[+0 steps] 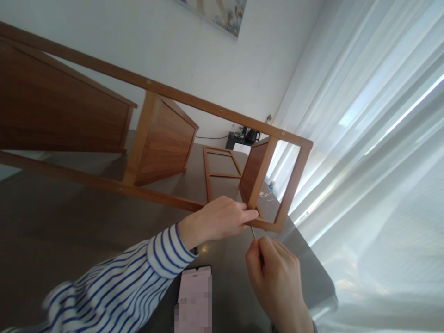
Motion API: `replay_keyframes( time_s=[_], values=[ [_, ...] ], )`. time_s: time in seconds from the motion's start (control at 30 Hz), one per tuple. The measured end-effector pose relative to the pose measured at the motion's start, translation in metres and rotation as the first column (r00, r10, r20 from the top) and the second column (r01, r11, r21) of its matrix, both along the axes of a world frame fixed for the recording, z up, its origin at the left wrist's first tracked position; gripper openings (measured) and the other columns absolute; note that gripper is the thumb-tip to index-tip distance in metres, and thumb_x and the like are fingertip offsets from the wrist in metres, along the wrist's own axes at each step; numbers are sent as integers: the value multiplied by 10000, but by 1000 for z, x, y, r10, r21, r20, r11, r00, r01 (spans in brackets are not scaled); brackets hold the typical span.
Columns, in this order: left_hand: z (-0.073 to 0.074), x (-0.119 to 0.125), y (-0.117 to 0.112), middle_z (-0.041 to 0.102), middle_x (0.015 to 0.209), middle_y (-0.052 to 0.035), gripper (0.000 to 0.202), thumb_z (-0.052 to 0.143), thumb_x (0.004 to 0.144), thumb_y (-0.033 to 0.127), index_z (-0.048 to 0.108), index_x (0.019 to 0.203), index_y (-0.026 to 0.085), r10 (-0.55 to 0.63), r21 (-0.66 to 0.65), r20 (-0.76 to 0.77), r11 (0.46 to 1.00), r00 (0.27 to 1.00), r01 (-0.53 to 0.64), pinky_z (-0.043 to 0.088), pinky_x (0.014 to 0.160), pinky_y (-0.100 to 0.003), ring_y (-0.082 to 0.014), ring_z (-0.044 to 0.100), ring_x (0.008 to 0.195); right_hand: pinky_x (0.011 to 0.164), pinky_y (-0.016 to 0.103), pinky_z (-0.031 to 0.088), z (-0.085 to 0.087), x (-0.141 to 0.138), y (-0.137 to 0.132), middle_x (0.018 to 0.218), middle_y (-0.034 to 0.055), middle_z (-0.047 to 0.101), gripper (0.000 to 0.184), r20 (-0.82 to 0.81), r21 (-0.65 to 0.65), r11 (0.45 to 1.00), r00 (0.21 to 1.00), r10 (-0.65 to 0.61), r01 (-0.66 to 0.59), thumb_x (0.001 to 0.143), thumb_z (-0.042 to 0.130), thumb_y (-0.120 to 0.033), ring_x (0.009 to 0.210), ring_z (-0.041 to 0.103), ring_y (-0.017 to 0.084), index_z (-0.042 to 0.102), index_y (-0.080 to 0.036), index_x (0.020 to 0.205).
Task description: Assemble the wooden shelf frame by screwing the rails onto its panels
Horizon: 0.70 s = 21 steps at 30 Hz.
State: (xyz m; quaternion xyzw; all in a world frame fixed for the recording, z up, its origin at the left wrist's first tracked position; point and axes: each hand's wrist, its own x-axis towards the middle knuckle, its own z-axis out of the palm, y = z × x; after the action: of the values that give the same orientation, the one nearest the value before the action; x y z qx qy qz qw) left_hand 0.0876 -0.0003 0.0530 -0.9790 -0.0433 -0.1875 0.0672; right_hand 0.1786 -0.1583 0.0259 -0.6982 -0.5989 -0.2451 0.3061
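Observation:
A reddish-brown wooden shelf frame (pixel 187 99) stands on its long side across the table, with wooden shelf panels (pixel 163 143) joined behind it. My left hand (pixel 220 219) is closed round its lower rail near the right-hand crossbar. Just below, my right hand (pixel 277 268) is curled in a fist round a tool with a thin metal shaft (pixel 253 232). That shaft points at a screw hole in the lower rail. My fist hides the tool's handle, so its exact kind does not show. Screw fittings (pixel 149 82) dot the upper rail.
On the grey table (pixel 308 268), a phone (pixel 195 296) lies near me. Behind the shelf frame, a second wooden frame (pixel 208 178) lies flat. Small scraps (pixel 266 194) are near the right edge. White curtains (pixel 374 138) hang at right; a black kettle (pixel 252 136) stands far back.

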Motion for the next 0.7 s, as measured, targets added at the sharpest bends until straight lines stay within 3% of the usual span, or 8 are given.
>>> replay_keyframes(
  time_s=[0.1, 0.2, 0.3, 0.47, 0.6, 0.7],
  values=[
    [-3, 2, 2, 671, 851, -27, 183, 503, 884, 276, 549, 1058, 241, 5, 20, 5, 1000, 1000, -5, 424, 534, -253, -188, 660, 665, 509, 261, 245, 7, -3, -6, 525, -27, 456, 314, 0, -34, 998, 998, 60, -60, 899, 418, -183, 481, 437, 97, 390, -207, 587],
    [-4, 1, 2, 668, 836, -26, 185, 486, 895, 277, 552, 1063, 240, 3, 30, 0, 1000, 1000, -3, 422, 534, -246, -184, 658, 668, 516, 259, 249, 1, 0, -16, 535, -26, 482, 310, 67, -153, 978, 986, 155, -143, 909, 418, -183, 496, 456, 97, 416, -202, 600],
    [-2, 0, 2, 665, 824, -25, 195, 500, 893, 285, 561, 1071, 235, -7, 9, -3, 1000, 1000, 7, 428, 543, -237, -167, 649, 653, 518, 269, 245, -21, 10, -26, 537, -21, 508, 322, 188, -190, 974, 969, 162, -126, 929, 409, -195, 510, 477, 108, 446, -206, 608],
    [1, -1, -1, 665, 798, -17, 195, 478, 900, 233, 577, 1068, 228, -20, -32, -6, 999, 1000, 19, 407, 500, -237, -158, 633, 630, 511, 269, 254, -69, 35, -38, 522, -9, 498, 342, 357, -138, 989, 934, 9, 44, 959, 401, -213, 524, 484, 136, 480, -216, 627],
    [1, -1, -2, 663, 772, -3, 194, 474, 909, 243, 569, 1078, 234, -20, -33, -28, 999, 999, 19, 365, 466, -228, -148, 618, 590, 491, 255, 289, -95, 47, -41, 547, 2, 521, 320, 371, -200, 975, 929, -10, 91, 950, 395, -177, 533, 519, 149, 500, -217, 650],
    [0, -1, -2, 670, 795, -6, 187, 486, 906, 258, 562, 1077, 244, -6, -23, -37, 1000, 999, 6, 368, 480, -226, -158, 634, 625, 479, 240, 334, -103, 50, -41, 584, 12, 555, 305, 305, -276, 958, 952, 7, 82, 949, 416, -226, 548, 562, 154, 523, -216, 664]
  ],
)
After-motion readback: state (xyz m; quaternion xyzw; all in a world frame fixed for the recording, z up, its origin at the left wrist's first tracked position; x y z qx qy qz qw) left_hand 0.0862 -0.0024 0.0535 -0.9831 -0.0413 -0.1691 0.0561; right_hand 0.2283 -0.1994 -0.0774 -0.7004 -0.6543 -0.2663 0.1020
